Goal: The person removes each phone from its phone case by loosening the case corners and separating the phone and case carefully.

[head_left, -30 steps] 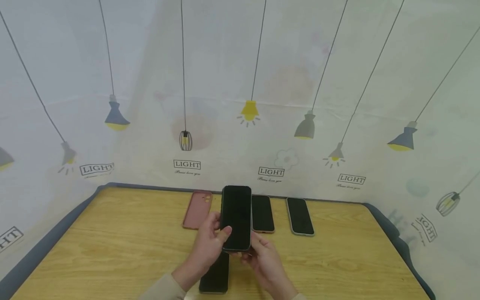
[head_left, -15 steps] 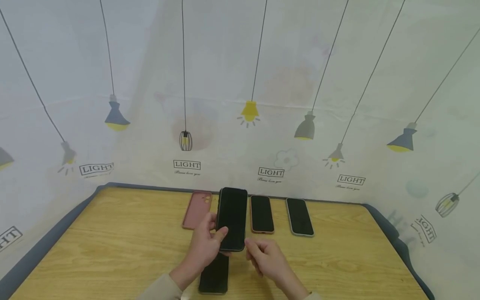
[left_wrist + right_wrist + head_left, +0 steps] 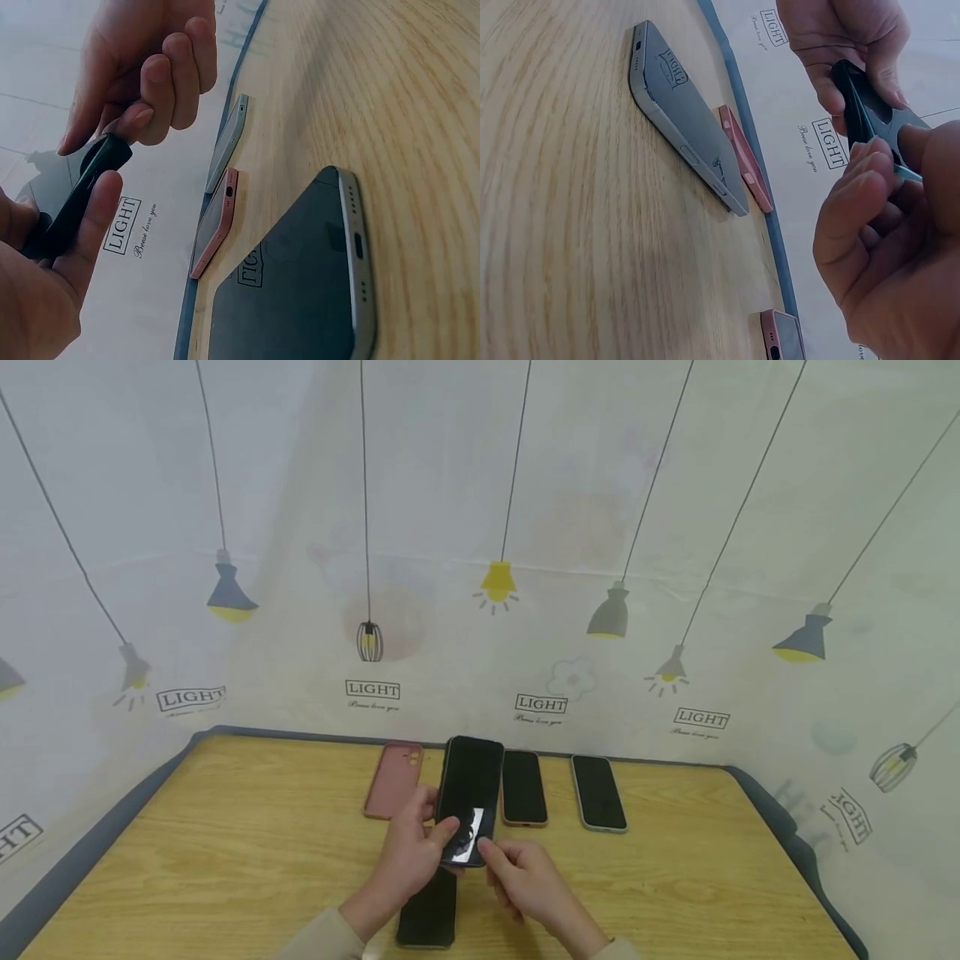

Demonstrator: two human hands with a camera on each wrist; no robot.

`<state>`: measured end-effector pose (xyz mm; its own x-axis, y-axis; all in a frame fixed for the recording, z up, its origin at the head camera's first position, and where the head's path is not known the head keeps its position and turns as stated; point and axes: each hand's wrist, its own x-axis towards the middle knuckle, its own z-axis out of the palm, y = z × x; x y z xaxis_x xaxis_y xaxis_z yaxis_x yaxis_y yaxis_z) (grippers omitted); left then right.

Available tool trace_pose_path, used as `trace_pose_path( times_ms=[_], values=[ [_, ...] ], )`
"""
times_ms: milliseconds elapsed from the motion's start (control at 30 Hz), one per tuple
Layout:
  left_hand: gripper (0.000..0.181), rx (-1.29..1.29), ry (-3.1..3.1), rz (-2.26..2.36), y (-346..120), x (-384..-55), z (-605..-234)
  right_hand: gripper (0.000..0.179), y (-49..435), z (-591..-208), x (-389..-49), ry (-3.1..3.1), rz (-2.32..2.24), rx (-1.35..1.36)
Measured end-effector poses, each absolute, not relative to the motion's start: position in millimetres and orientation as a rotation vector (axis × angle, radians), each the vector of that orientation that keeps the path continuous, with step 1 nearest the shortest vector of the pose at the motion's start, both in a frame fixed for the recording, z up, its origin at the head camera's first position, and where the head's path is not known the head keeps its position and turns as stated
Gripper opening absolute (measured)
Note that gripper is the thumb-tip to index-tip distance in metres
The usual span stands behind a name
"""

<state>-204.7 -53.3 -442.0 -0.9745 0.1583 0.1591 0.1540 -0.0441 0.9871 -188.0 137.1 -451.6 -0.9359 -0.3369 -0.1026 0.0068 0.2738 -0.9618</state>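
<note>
A phone with a black screen and a dark case along its edges is held up above the table, bottom end toward me. My left hand grips it from the left, thumb on the lower screen and fingers behind. With curled fingers, my right hand pinches the lower right corner, thumb on the front. The right fingertips behind that corner are partly hidden. In the right wrist view a pale strip of edge shows by the right fingers. Below the hands, another dark-screened phone lies on the table.
Behind the hands on the wooden table lie a pink phone case, a pink-edged phone and a pale-edged phone. A wall covering printed with lamps rises past the far edge.
My right hand drew away to the right from under the phone, then came back to its lower right corner. The phone shifted left, then back right, and its screen now reflects a bright patch.
</note>
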Motion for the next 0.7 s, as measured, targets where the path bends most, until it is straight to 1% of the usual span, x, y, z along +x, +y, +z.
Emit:
trace_pose_path(
  times_ms=[233, 500, 700],
  values=[
    [0.022, 0.413, 2.196, 2.162, -55, -204, -443, 0.059, 134, -453, -189, 2.303, -1.659, -0.352],
    [0.021, 0.416, 2.357, 2.099, -54, -210, -447, 0.056, 132, -457, -189, 2.462, -1.745, -0.268],
    [0.025, 0.388, 2.368, 2.07, -58, -217, -450, 0.05, 133, -459, -189, 2.332, -1.893, -0.227]
  ],
)
